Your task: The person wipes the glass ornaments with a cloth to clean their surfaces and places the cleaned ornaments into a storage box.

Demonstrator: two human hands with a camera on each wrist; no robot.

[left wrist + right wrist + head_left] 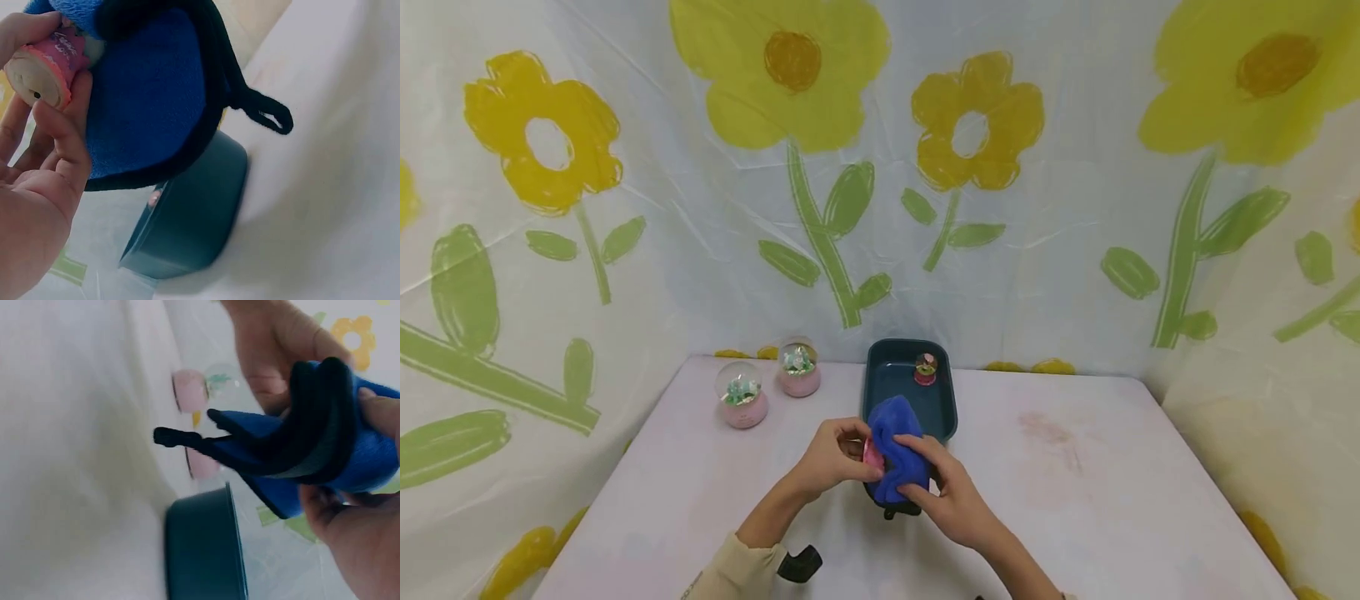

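Note:
My left hand (829, 460) grips a small pink-based snow globe (55, 62) by its base; its pale underside shows in the left wrist view, and blue cloth covers most of the globe end. In my right hand (958, 504), a folded blue towel (904, 467) with a black edge and hanging loop is pinched between thumb and fingers. The towel lies against the small globe, above the near end of a dark teal basin (880, 354). Inside the basin, toward its far right, stands another small snow globe (926, 369) with a reddish base.
Two larger snow globes with pink bases, one nearer (742, 395) and one farther back (799, 367), stand left of the basin on the white table (1037, 483). A flower-printed curtain (1037, 300) surrounds the back and sides. A black strap (801, 565) shows by the left sleeve.

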